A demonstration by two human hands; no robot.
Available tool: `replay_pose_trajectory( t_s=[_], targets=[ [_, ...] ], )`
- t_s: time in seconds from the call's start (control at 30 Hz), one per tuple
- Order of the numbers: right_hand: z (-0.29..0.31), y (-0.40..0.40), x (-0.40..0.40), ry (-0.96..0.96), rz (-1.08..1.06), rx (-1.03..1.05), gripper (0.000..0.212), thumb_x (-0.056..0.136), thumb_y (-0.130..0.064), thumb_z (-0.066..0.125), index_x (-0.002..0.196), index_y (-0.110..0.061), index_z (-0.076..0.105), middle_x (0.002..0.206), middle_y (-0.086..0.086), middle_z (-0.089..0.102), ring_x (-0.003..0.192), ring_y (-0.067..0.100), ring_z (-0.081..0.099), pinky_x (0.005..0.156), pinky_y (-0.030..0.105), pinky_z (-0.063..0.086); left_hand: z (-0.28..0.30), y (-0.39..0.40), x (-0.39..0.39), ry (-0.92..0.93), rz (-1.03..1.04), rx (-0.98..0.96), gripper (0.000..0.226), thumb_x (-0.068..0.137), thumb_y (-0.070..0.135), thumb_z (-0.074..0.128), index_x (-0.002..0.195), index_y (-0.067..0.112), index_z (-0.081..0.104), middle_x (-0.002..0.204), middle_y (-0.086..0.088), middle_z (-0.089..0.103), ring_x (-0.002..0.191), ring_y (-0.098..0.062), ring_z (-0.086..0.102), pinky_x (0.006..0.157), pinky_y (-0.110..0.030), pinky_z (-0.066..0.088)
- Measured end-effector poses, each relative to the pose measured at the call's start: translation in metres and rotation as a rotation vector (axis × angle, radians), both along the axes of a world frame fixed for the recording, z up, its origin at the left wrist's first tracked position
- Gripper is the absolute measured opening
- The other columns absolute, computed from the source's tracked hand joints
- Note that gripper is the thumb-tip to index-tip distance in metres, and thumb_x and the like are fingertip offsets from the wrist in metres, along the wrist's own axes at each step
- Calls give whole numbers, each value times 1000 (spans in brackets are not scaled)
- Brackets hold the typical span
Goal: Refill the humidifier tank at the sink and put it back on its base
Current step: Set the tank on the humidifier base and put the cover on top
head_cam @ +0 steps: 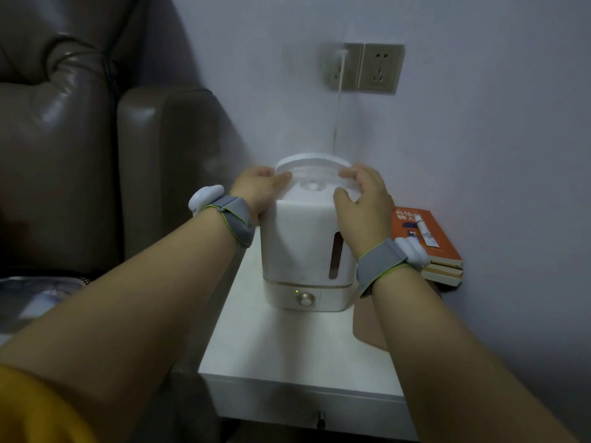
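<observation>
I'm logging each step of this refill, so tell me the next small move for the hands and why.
Probably lift the tank straight up off the base. The left hand and right hand already grip its upper sides, it sits on the base on the white table, and the green light glows.

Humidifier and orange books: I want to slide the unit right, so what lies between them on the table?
In the head view, only the right hand and its wristband fill the gap between humidifier and orange books; the tabletop beneath is hidden.
</observation>
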State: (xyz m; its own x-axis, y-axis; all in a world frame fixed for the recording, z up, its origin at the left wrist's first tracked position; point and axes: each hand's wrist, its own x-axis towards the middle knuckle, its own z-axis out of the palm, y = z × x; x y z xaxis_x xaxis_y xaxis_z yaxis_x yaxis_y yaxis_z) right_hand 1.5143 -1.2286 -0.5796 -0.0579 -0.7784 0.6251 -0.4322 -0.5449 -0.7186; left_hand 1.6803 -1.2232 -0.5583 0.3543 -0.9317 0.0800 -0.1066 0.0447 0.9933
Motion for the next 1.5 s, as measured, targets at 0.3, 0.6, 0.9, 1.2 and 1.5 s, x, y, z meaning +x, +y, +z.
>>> replay_pose_trajectory(
  t_s=[0.3, 0.6, 0.9, 1.2, 1.5],
  targets=[
    [8, -1, -1, 43, 34, 34, 36, 82, -6, 55, 118, -11, 60, 134, 0, 54, 120, 13, 50, 85, 11, 31, -3, 9, 1, -302, 233, -361, 19, 86, 17, 63, 104, 18, 68, 102, 1, 66, 100, -13, 62, 92, -27, 49],
    [7, -2, -1, 66, 14, 54, 45, 86, -12, 55, 132, -11, 55, 146, 2, 47, 134, 15, 42, 103, 16, 29, -7, 15, -1, -347, 28, -299, 44, 94, 15, 57, 138, 18, 51, 140, 0, 52, 126, -11, 49, 102, -18, 34],
    [6, -4, -5, 248, -22, 31, 47, 84, -25, 45, 126, -9, 60, 146, 5, 46, 133, 19, 42, 94, 12, 24, -1, 12, -1, -555, -2, -241, 52, 96, 13, 52, 146, 13, 39, 150, -5, 39, 136, -15, 36, 91, -5, 21],
    [9, -4, -3, 334, -10, 103, 48, 86, -27, 40, 125, -8, 61, 149, 7, 42, 136, 23, 38, 99, 18, 24, 2, 16, 4, -429, -95, -136, 58, 96, 17, 54, 150, 14, 31, 155, 0, 33, 141, -13, 32, 111, -20, 23],
    [21, -5, -7, 488, 4, 173, 36, 91, -23, 46, 118, -3, 59, 129, 10, 53, 123, 26, 44, 94, 25, 33, 14, 14, 3, -594, -136, 8, 61, 94, 31, 56, 148, 13, 34, 154, -4, 34, 141, -18, 32, 112, -25, 22]
  ],
)
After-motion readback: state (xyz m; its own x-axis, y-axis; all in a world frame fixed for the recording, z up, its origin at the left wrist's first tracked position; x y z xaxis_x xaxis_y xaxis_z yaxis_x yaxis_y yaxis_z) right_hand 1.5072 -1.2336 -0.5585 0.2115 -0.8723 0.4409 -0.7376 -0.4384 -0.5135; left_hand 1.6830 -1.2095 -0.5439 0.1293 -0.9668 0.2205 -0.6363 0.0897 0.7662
